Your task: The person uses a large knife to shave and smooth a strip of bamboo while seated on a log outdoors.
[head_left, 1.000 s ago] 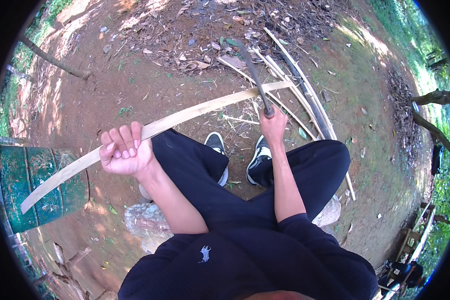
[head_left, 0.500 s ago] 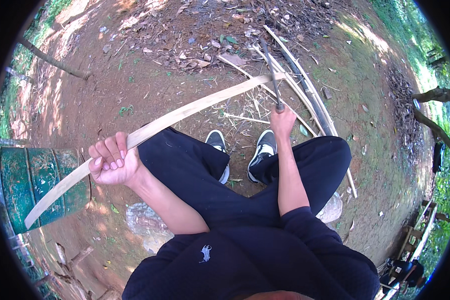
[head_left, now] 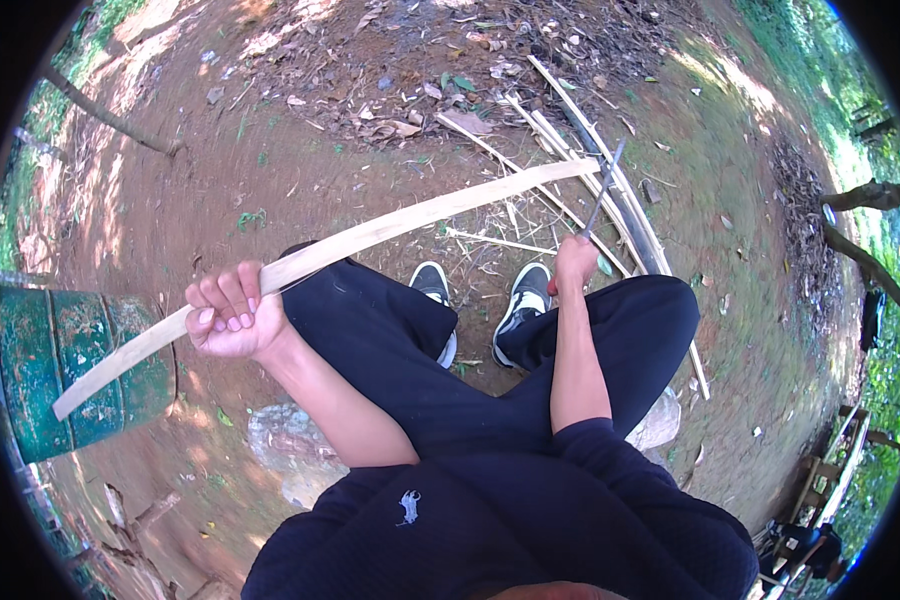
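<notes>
My left hand (head_left: pixel 236 310) is closed around a long, pale, flat wooden strip (head_left: pixel 400 226), which looks like split bamboo. The strip slants from beside the green drum up to the far right, passing above my left knee. In my right hand (head_left: pixel 574 263) is a long, dark-bladed knife (head_left: pixel 604 192); a bit of red handle shows below the fist. Its blade points away and to the right, crossing close to the strip's far end. Whether blade and strip touch, I cannot tell.
Several thin pale strips (head_left: pixel 622 178) and a dark length of pole (head_left: pixel 642 228) lie on the ground beyond my right knee, among shavings. A rusty green drum (head_left: pixel 80 345) lies at left. Dry leaves (head_left: pixel 400 110) cover the ground ahead. A pale stone (head_left: pixel 288 440) is beside my left hip.
My right hand has drawn slightly nearer, and the knife blade has swung to the right. The strip's far end has shifted right, with my left hand moving a little the same way.
</notes>
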{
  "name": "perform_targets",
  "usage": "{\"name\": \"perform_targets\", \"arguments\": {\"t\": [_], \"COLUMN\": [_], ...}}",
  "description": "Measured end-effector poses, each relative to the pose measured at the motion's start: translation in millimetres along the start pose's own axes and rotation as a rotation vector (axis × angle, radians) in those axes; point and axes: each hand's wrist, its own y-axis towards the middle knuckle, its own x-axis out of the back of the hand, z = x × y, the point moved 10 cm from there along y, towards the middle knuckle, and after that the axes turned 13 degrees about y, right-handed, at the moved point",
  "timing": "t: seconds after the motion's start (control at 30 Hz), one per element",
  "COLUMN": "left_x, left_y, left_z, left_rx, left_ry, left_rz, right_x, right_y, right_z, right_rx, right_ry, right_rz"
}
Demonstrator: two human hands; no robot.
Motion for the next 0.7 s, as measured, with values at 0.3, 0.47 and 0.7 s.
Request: {"name": "perform_targets", "arguments": {"t": [0.3, 0.47, 0.7], "left_x": [-66, -95, -128], "left_y": [-4, -13, -29], "left_z": [23, 28, -18], "left_rx": [-0.014, 0.011, -0.083], "left_ry": [0.147, 0.249, 0.098], "left_rz": [0.373, 0.576, 0.794], "right_x": [1, -35, -49], "right_y": [-29, -100, -142], "right_z": [91, 107, 108], "right_rx": [0.224, 0.297, 0.482], "right_ry": [0.117, 0.004, -0.183], "right_rz": [0.421, 0.874, 0.987]}}
